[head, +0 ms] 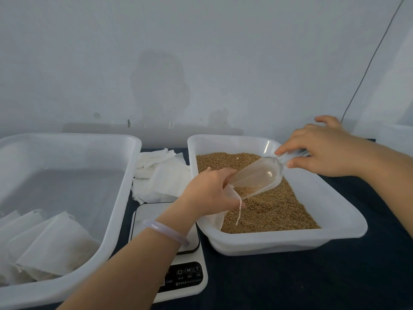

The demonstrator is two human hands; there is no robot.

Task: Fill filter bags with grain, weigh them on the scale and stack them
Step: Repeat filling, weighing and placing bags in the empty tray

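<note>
- The left hand (pixel 210 191) is curling round the mouth of a filter bag (pixel 214 218) and pinching it open, with the rest of the bag drooping over the near-left wall of the grain tray (pixel 348 222).
- The right hand (pixel 328 151) is gripping the handle of a clear scoop (pixel 259 175) between thumb and fingers and tipping its lip down into the bag's mouth. Only a little grain is sitting at the low end.
- To my eye the bag is thin, limp cloth that weighs next to nothing empty. It will likely sag and close unless it is held at the rim, so the rim beside the dangling drawstring (pixel 239 211) looks like the place to take it. Once filled, supporting it from underneath seems wiser.
- The grain (pixel 279 209) is loose and will probably spill if the mouth slips off the scoop.
- The scale (pixel 185 276) is waiting by the desk's (pixel 312 276) front edge, partly under the left forearm.
- Spare bags (pixel 161 175) are lying toward the back edge.
- Filled bags (pixel 53 240) are leaning in the left tray (pixel 134 153), near the front-left corner.
</note>
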